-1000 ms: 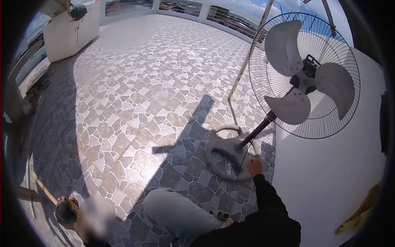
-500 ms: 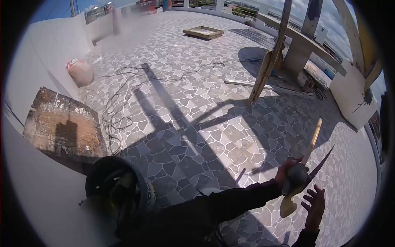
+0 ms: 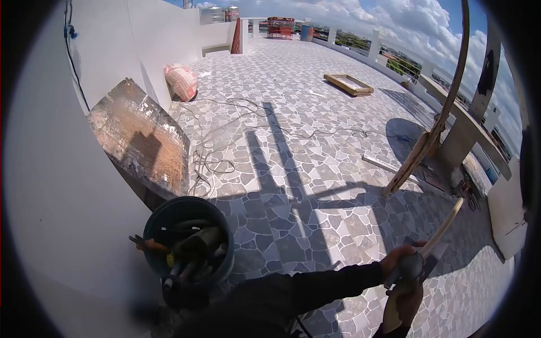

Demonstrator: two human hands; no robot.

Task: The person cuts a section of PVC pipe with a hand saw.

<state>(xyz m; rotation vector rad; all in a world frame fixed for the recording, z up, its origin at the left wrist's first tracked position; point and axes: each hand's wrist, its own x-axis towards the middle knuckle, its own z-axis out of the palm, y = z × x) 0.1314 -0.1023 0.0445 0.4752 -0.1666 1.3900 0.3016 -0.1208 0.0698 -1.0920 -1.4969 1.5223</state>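
My left hand [image 3: 396, 262] is closed round a rubber mallet, its dark round head [image 3: 410, 266] against the fingers and its long pale wooden handle [image 3: 444, 226] pointing up and right. A dark pointed blade [image 3: 431, 265], like a trowel's, lies beside the mallet handle. Just below, my right hand [image 3: 410, 303] wraps the bulbous wooden handle [image 3: 393, 314] of this trowel. Both hands are close together over the paved floor [image 3: 360, 225], and the fingers partly hide the tools.
A dark bucket [image 3: 230, 253] full of tools stands at lower left. Behind it a stained board [image 3: 141, 141] leans by the white wall, near a sack [image 3: 181, 83]. Cords [image 3: 211, 163] trail over the floor. A wooden post [image 3: 431, 141] rises at right; a wooden frame [image 3: 349, 85] lies farther off.
My right hand, open and apart before, has come up and closed on the trowel's handle. The view has shifted left and up, bringing the bucket and wall more into sight.
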